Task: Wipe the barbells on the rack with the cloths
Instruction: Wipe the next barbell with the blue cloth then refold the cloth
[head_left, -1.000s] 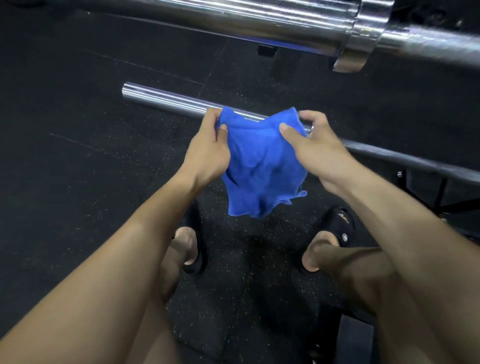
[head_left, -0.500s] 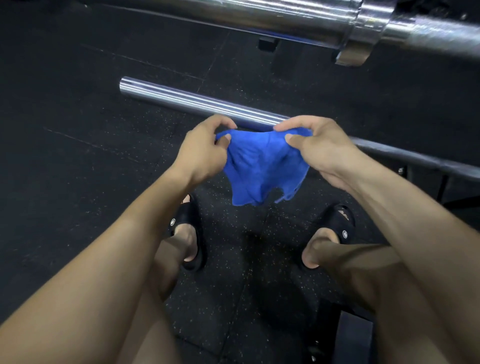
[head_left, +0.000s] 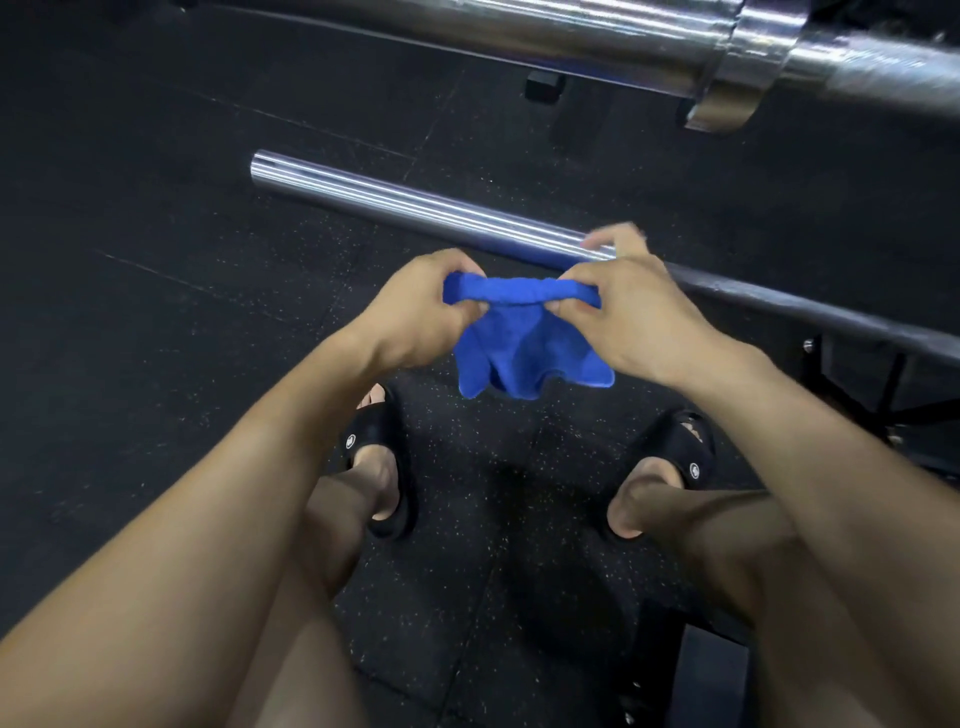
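Hands lowered off lower barbell (head_left: 415, 210); blue cloth (head_left: 524, 338) top edge now rolled taut between both.

You get no readable words or numbers anywhere here. Your left sandal (head_left: 376, 457) carries a small round white emblem on its strap, and your right sandal (head_left: 685, 452) shows the same kind of mark, but both are too small to make out, so no brand can be read off them.
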